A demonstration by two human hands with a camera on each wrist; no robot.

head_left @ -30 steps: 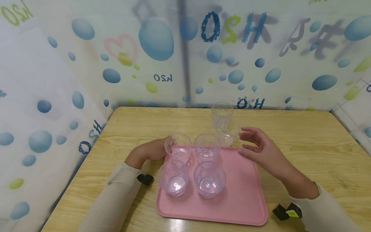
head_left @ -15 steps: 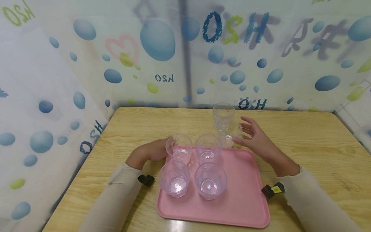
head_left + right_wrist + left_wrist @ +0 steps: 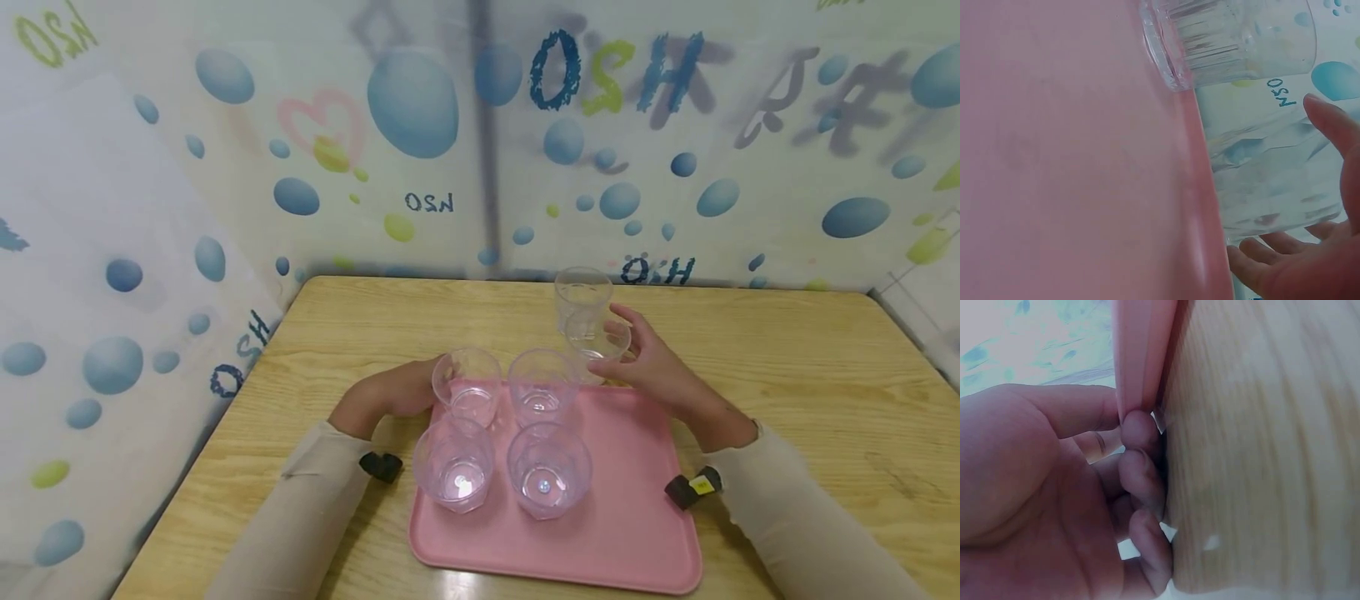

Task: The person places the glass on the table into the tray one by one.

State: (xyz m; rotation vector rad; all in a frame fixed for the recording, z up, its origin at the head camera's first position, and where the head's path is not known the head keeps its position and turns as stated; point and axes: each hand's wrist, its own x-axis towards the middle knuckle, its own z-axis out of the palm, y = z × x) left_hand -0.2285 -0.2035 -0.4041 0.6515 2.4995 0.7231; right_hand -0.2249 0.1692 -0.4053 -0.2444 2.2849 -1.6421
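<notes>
A pink tray [image 3: 630, 517] lies on the wooden table, its left half bearing clear cups in two rows: a back pair [image 3: 542, 407] and a front pair [image 3: 454, 475]. My left hand [image 3: 401, 388] grips the tray's left edge near the back corner; in the left wrist view the thumb meets the pink rim [image 3: 1140, 356] and the fingers curl below it. Just behind the tray stands another clear cup [image 3: 592, 346]. Around its right side my right hand [image 3: 652, 358] is spread, with the thumb [image 3: 1332, 122] apart from the cup wall and the fingers [image 3: 1260, 253] close beside it.
One more clear cup [image 3: 582, 293] stands farther back, partly overlapped by the cup at my right hand. The wooden table [image 3: 810, 367] reaches back to a wall covering [image 3: 420, 242] printed with bubbles and letters.
My right hand has moved left and inward from beside the near loose cup to around it. The left hand has stayed at the tray's edge, and the cups have not moved.
</notes>
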